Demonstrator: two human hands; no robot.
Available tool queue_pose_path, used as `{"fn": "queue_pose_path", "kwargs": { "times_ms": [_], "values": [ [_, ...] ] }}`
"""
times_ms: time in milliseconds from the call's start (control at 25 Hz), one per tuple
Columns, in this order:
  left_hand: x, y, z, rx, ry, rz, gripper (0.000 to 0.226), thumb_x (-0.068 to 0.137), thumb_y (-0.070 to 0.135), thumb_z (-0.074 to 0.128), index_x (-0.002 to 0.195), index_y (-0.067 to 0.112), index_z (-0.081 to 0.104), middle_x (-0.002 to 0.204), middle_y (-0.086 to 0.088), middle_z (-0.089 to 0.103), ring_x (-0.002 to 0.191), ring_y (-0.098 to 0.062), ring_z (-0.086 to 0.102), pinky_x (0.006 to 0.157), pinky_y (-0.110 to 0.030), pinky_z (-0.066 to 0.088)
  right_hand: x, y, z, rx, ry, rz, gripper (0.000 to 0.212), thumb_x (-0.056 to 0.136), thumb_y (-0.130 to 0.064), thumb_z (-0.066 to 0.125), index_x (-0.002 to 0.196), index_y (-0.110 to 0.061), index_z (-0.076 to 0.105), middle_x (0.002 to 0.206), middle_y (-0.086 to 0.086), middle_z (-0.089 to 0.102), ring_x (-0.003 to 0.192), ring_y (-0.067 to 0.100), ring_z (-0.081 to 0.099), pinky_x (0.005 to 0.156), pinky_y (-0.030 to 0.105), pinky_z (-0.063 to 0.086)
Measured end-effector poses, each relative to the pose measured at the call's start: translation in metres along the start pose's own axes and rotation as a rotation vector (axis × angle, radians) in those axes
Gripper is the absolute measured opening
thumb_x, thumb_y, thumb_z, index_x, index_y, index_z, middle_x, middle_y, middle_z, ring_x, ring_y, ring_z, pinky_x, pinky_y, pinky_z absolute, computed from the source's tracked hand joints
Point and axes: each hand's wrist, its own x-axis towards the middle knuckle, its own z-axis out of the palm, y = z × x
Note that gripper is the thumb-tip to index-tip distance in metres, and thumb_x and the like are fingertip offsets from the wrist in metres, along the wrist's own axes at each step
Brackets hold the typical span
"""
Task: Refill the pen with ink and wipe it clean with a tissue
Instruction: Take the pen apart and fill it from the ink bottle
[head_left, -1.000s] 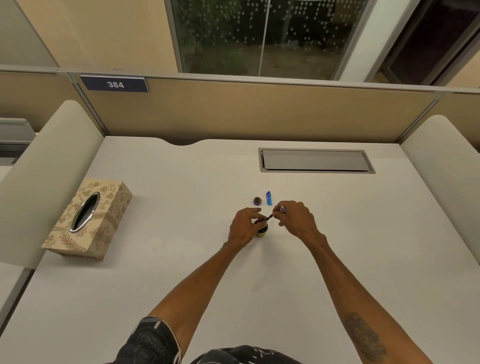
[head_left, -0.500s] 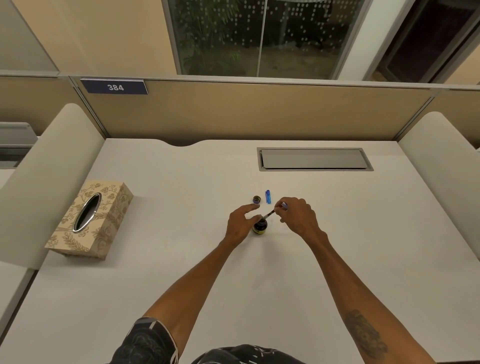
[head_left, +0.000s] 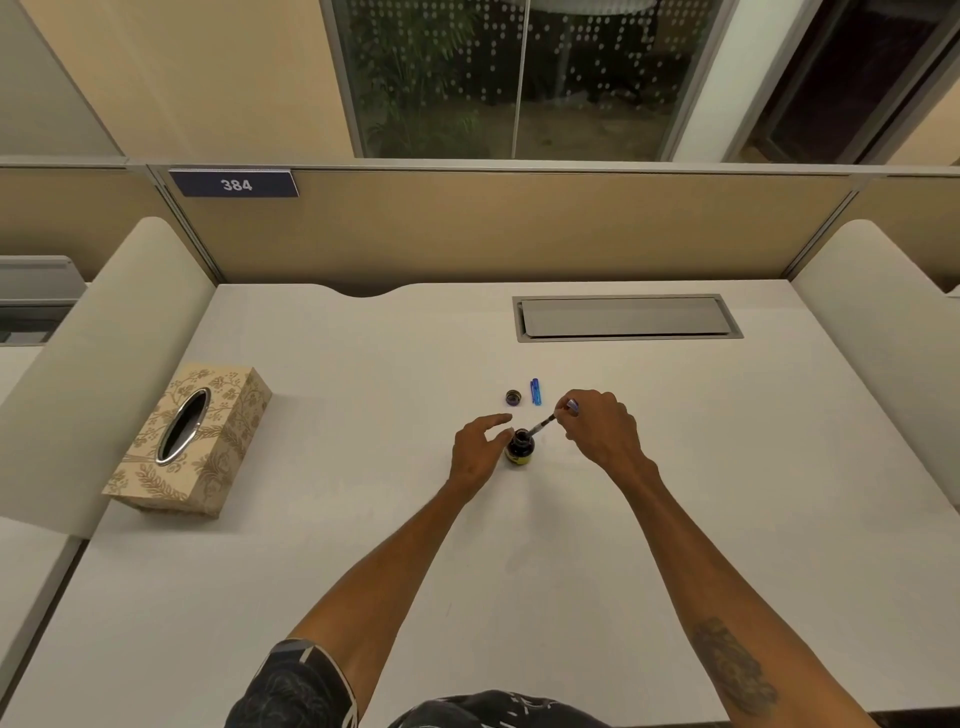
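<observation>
A small dark ink bottle (head_left: 520, 448) with a yellow label stands open in the middle of the white desk. My right hand (head_left: 600, 427) pinches the pen (head_left: 546, 421) at its upper end, and the pen slants down-left with its tip in the bottle's mouth. My left hand (head_left: 477, 449) sits just left of the bottle, thumb against its side and fingers spread loosely above the desk. The bottle's cap (head_left: 513, 397) and a blue pen part (head_left: 536, 391) lie just behind the bottle.
A patterned tissue box (head_left: 218, 415) with an oval slot sits at the desk's left edge. A grey cable hatch (head_left: 626, 317) is set into the desk at the back right. Padded dividers flank the desk on both sides.
My left hand has let go of the pen and bottle top and drawn back to the left with its fingers spread. The right hand keeps the pen in the bottle.
</observation>
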Motion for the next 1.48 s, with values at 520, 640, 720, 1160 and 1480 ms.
{"fn": "queue_pose_path", "kwargs": {
  "times_ms": [520, 640, 720, 1160, 1480],
  "values": [
    [-0.011, -0.005, -0.003, 0.007, 0.001, 0.009, 0.029, 0.094, 0.021, 0.064, 0.123, 0.019, 0.069, 0.131, 0.002, 0.065, 0.124, -0.013, 0.057, 0.100, -0.018, 0.036, -0.008, -0.001, -0.004, 0.026, 0.039, 0.006, 0.024, 0.099, -0.030, 0.052, 0.104, -0.013, 0.067, 0.091, 0.007, 0.072, 0.081, 0.024, 0.068, 0.072, 0.034, 0.053],
    [-0.014, -0.005, -0.002, -0.002, 0.002, 0.010, 0.029, 0.094, 0.020, 0.064, 0.123, 0.019, 0.069, 0.131, 0.002, 0.065, 0.124, -0.012, 0.056, 0.101, -0.019, 0.037, -0.009, 0.000, -0.003, 0.037, 0.035, 0.008, 0.024, 0.099, -0.030, 0.052, 0.104, -0.013, 0.067, 0.092, 0.007, 0.072, 0.082, 0.024, 0.068, 0.071, 0.032, 0.052],
    [-0.016, -0.004, -0.002, -0.004, 0.008, 0.010, 0.029, 0.094, 0.020, 0.064, 0.123, 0.019, 0.069, 0.131, 0.002, 0.065, 0.123, -0.011, 0.056, 0.100, -0.018, 0.036, -0.011, 0.002, -0.002, 0.039, 0.036, 0.013, 0.023, 0.098, -0.030, 0.052, 0.102, -0.014, 0.068, 0.089, 0.006, 0.072, 0.080, 0.023, 0.069, 0.069, 0.032, 0.052],
    [-0.016, 0.001, -0.003, -0.241, 0.068, -0.122, 0.037, 0.094, 0.025, 0.065, 0.130, 0.016, 0.063, 0.133, 0.001, 0.064, 0.121, -0.015, 0.059, 0.103, -0.028, 0.045, -0.016, 0.018, -0.003, 0.599, 0.094, 0.297, 0.017, 0.091, -0.023, 0.058, 0.088, -0.015, 0.073, 0.083, 0.000, 0.076, 0.067, 0.014, 0.074, 0.072, 0.027, 0.054],
    [-0.017, 0.027, -0.024, -1.052, -0.293, -0.338, 0.048, 0.099, 0.046, 0.049, 0.132, 0.013, 0.059, 0.137, -0.003, 0.062, 0.129, -0.024, 0.056, 0.113, -0.041, 0.040, -0.014, 0.020, -0.013, 1.369, -0.101, 0.471, 0.013, 0.093, -0.017, 0.064, 0.100, -0.007, 0.067, 0.098, 0.012, 0.076, 0.088, 0.022, 0.075, 0.033, 0.015, 0.027]
  ]
}}
